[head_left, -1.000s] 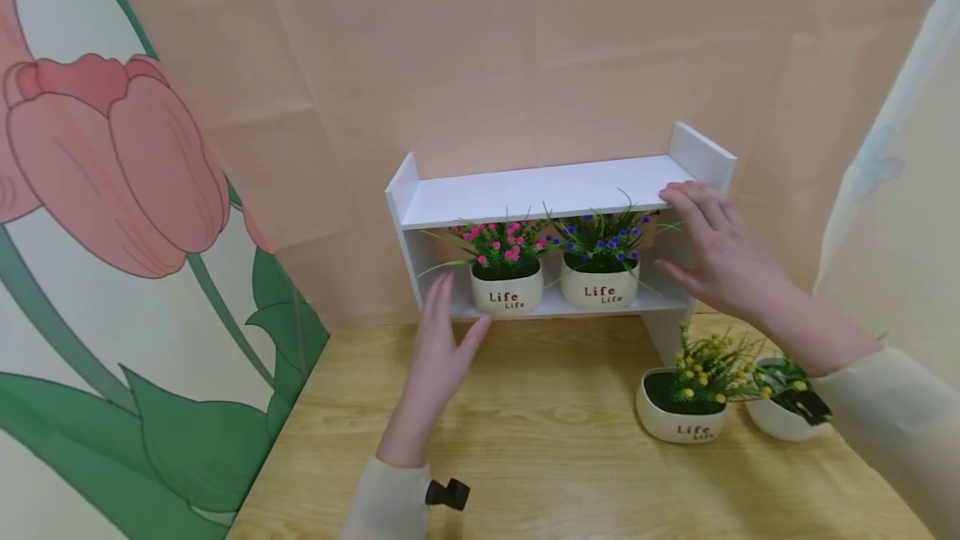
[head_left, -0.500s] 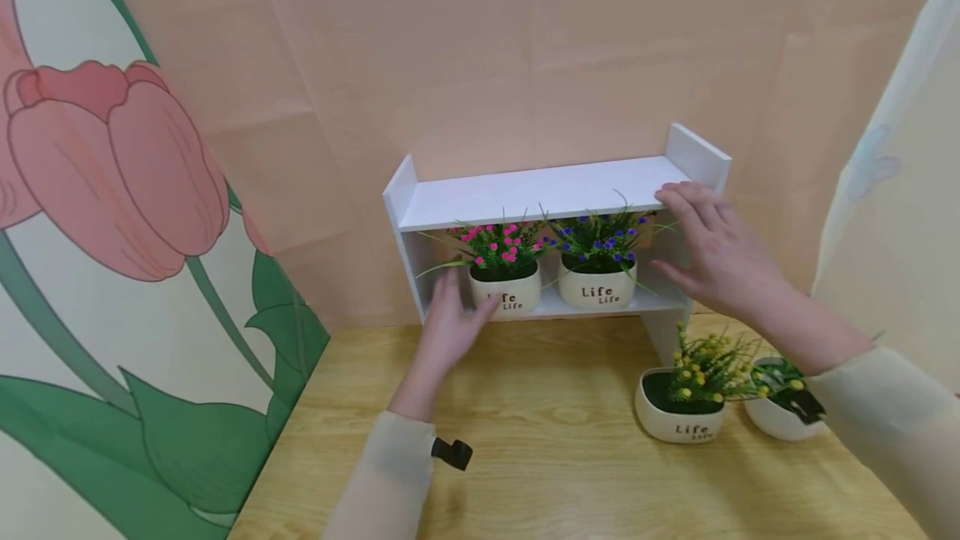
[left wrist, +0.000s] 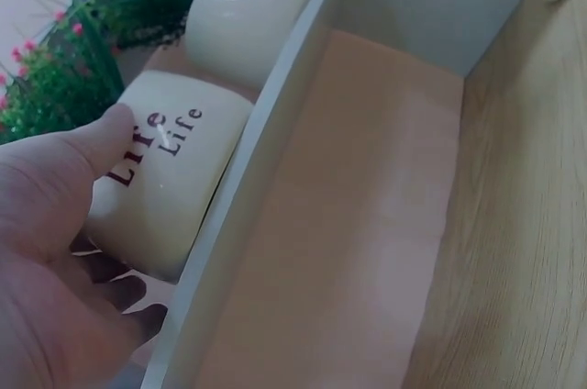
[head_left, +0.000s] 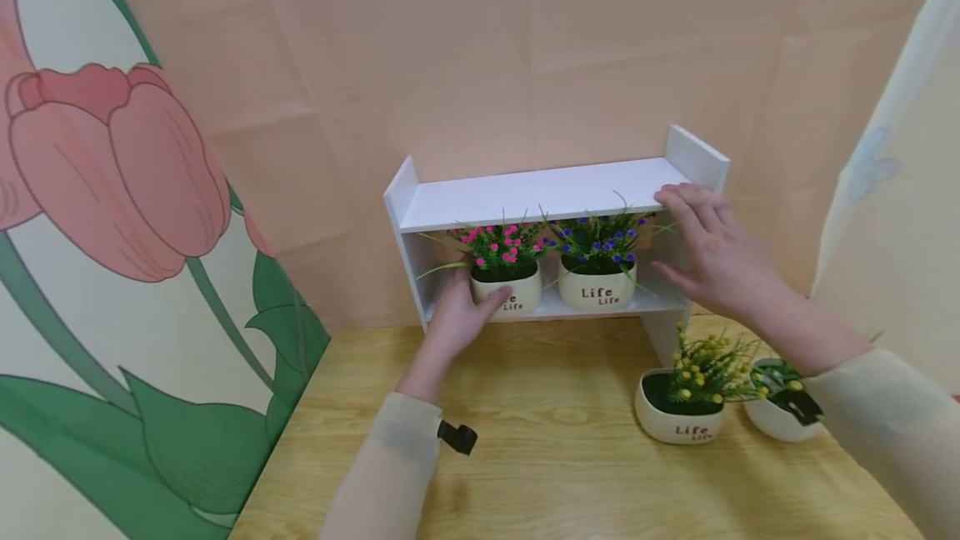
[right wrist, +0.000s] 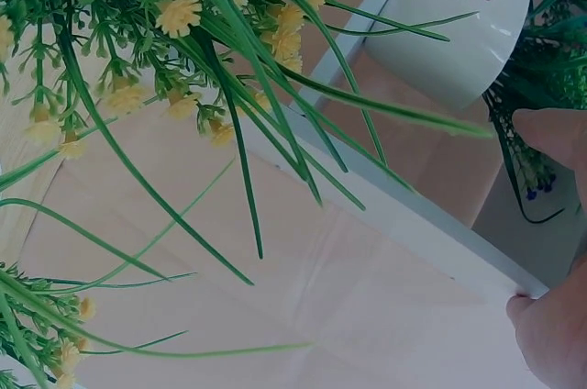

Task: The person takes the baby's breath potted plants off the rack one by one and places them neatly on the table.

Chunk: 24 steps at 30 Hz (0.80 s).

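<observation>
A two-tier white shelf (head_left: 540,188) stands against the wall. In its lower tier sit two white pots lettered "Life": a pot with pink flowers (head_left: 519,293) on the left and a pot with blue flowers (head_left: 597,286) on the right. My left hand (head_left: 457,311) grips the pink-flowered pot, thumb on its lettered front and fingers round its left side, as the left wrist view shows. My right hand (head_left: 720,244) rests at the shelf's right front corner, its fingers along the upper board and its thumb by the lower opening. Nothing is held in it.
A pot with yellow flowers (head_left: 681,419) stands on the wooden table (head_left: 525,432), front right of the shelf. Beside it, another white pot (head_left: 783,419) is partly covered by my right sleeve. Long green leaves cross the right wrist view.
My left hand has moved up and right from beside the shelf onto the pink-flowered pot, and its thumb now lies on the front. My right hand stays nearly where it was.
</observation>
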### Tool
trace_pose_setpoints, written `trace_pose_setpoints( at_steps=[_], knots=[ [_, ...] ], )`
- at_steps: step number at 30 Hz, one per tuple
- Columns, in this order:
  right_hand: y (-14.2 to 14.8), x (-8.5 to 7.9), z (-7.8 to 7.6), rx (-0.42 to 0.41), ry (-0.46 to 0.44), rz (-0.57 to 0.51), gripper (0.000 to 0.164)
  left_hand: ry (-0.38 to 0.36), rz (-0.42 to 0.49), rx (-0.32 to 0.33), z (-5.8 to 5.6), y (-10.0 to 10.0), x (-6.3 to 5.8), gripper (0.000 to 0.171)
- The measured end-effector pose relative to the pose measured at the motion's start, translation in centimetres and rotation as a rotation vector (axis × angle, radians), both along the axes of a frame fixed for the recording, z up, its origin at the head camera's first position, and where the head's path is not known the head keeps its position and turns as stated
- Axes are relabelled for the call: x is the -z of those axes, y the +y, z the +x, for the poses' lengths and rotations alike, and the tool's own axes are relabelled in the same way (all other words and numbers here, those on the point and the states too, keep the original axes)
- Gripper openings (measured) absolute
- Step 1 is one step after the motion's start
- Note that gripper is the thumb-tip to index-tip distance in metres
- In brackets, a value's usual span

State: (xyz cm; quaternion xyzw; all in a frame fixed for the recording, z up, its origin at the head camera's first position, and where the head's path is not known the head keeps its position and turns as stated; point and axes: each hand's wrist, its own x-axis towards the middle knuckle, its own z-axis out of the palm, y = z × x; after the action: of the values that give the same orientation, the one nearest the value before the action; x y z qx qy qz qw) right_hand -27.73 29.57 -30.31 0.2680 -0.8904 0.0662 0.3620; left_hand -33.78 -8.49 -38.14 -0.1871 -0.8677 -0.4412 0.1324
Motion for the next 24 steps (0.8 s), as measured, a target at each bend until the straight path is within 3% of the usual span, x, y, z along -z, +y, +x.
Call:
trace_pose_setpoints(
  at_steps=[11,24],
  knots=[
    [-0.1,-0.11,0.01,-0.012,0.01,0.002,0.108,-0.049,0.006,0.034,-0.32,-0.26,-0.58,0.085],
    [-0.08,-0.03,0.11,-0.002,0.006,0.013,0.108,-0.07,0.014,0.001,-0.31,-0.6,-0.24,0.092]
  ],
)
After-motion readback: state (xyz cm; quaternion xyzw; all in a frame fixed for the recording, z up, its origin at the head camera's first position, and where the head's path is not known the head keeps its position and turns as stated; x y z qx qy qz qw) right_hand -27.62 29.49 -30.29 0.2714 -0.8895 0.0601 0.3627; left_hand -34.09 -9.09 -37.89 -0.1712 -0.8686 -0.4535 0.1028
